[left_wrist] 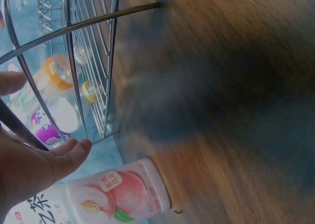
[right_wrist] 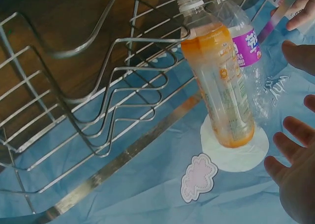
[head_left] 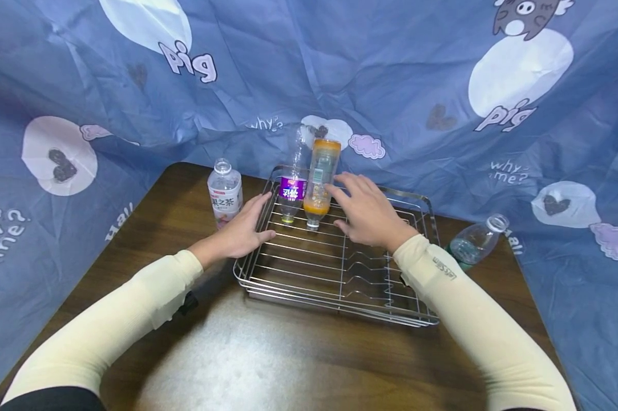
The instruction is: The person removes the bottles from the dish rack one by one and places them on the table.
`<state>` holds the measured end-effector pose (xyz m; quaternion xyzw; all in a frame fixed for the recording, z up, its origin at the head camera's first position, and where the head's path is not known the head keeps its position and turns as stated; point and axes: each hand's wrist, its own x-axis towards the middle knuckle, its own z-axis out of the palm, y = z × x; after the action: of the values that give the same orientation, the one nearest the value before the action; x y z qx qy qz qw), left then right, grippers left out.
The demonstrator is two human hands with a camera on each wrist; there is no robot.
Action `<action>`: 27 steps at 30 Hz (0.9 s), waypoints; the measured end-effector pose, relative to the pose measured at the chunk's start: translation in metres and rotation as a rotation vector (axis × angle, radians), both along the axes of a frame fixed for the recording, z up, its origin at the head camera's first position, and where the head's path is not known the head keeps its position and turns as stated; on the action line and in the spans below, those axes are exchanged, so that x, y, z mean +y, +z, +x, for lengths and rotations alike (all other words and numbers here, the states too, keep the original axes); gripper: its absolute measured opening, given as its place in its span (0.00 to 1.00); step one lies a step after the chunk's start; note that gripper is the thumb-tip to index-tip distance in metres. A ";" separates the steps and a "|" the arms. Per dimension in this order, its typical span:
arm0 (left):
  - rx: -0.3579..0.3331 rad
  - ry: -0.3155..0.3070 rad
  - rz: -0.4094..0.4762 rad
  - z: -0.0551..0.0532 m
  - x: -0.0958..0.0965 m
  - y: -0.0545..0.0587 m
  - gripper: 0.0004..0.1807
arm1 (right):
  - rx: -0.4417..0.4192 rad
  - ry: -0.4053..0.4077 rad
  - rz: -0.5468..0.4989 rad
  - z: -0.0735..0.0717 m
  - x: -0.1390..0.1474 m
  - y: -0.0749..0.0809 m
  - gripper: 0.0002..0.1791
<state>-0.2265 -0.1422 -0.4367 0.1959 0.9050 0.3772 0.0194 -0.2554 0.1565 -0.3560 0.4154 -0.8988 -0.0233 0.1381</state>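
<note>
A metal wire dish rack (head_left: 295, 285) stands on the wooden table. Two bottles lean upside down at its back left: a clear one with a purple label (head_left: 292, 188) and an orange-banded bottle (head_left: 321, 177), caps down among the wires. My left hand (head_left: 242, 228) is at the rack's left rim, fingers fairly straight; in the left wrist view the rim (left_wrist: 19, 125) passes between thumb and fingers. My right hand (head_left: 367, 211), fingers spread, is just right of the orange-banded bottle. A gap separates the two in the right wrist view. Neither hand holds a bottle.
A peach tea bottle (head_left: 225, 191) stands left of the rack, close beside my left hand. To the right, a clear bottle with a green label (head_left: 475, 242) tilts beyond my right forearm. Wavy wire dividers (right_wrist: 133, 96) fill the rack's right part. Blue printed cloth (head_left: 267, 68) hangs behind the table.
</note>
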 end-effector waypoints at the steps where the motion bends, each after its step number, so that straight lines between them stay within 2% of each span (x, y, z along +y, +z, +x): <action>1: -0.001 0.000 0.000 0.000 0.000 0.000 0.50 | -0.001 -0.002 0.003 0.000 -0.001 0.000 0.43; 18: 0.000 0.004 -0.005 -0.002 0.000 -0.001 0.51 | 0.001 -0.012 0.025 -0.002 -0.003 0.000 0.43; 27: -0.001 0.007 0.003 0.000 0.000 0.000 0.50 | 0.095 0.048 0.072 -0.006 -0.004 -0.001 0.43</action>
<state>-0.2269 -0.1419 -0.4367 0.1923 0.9050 0.3789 0.0181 -0.2614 0.1526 -0.3569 0.4402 -0.8795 -0.0719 0.1662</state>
